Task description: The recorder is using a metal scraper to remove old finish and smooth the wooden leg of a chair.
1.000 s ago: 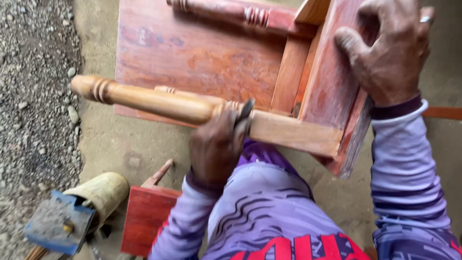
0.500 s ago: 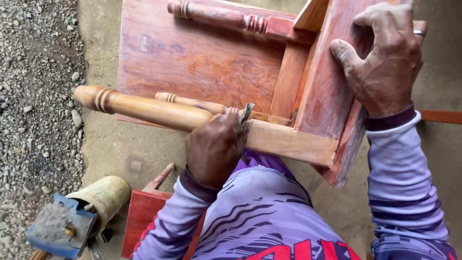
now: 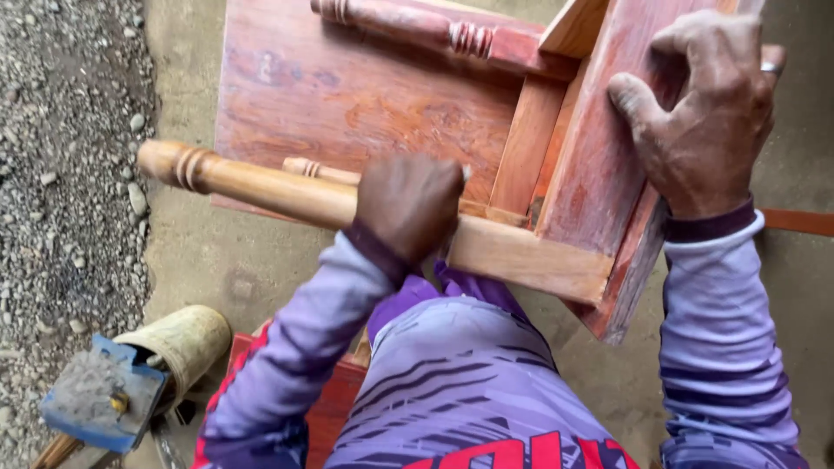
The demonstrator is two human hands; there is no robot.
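Left hand [image 3: 408, 208] fisted, right hand [image 3: 708, 113] clawed.
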